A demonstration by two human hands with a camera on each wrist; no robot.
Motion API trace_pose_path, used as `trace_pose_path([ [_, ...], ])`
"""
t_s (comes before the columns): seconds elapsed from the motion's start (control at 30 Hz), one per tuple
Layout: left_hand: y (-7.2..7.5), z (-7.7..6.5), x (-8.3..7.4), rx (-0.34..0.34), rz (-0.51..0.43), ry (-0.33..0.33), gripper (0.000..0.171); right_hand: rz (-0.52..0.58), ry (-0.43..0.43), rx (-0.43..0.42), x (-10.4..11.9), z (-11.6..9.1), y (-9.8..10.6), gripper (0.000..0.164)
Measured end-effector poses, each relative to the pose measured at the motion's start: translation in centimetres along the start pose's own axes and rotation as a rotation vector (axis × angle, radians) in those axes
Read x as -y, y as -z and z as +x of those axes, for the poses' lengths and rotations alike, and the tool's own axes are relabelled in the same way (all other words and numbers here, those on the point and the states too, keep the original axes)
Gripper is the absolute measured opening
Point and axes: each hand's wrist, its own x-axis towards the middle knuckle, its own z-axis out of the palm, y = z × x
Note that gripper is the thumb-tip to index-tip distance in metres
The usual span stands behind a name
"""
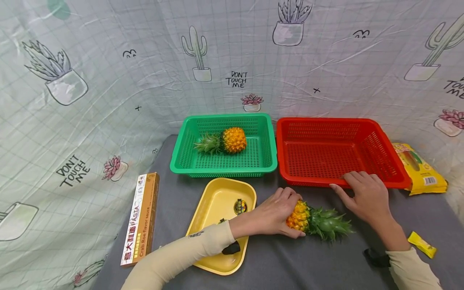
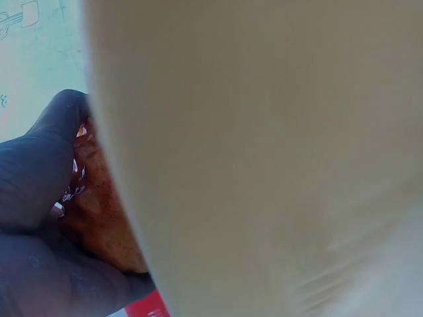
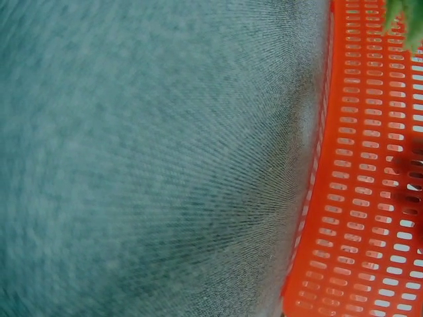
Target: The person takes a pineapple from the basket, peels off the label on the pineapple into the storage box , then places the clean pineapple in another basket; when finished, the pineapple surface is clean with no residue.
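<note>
On the grey tabletop [image 1: 290, 262], just in front of the red basket [image 1: 395, 171], a toy pineapple [image 1: 315, 220] is lying on its side, and the left hand [image 1: 273, 215] is curling its fingers around the yellow body. Beside it, the right hand [image 1: 364, 193] is resting with fingers fairly straight on the red basket's near rim, gripping nothing. Another pineapple [image 1: 224, 141] is lying inside the green basket [image 1: 181, 161], behind a yellow tray [image 1: 217, 201].

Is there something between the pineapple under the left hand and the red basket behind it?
Mostly no: the pineapple held by the left hand lies just before the red basket. Only the basket's near wall and the right hand resting on its rim stand between.
</note>
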Motion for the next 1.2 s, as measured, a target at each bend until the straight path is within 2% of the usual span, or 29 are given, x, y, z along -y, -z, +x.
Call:
trace_pose_path([
  [0.3,0.8,-0.2,0.1,-0.018,-0.028,-0.020,0.086,-0.002,0.012,-0.011,0.0,0.1,0.0,0.070],
  [0.73,2.6,-0.7,0.4,-0.003,-0.090,0.002,0.087,0.000,0.008,-0.006,-0.1,0.0,0.0,0.071],
  [1.07,4.0,-1.3,0.7,-0.031,-0.139,-0.004,0.087,-0.001,0.012,-0.016,-0.2,0.0,-0.2,0.071],
  [1.2,4.7,-1.4,0.9,-0.042,-0.126,-0.010,0.088,0.000,0.014,-0.016,-0.3,-0.1,-0.3,0.071],
])
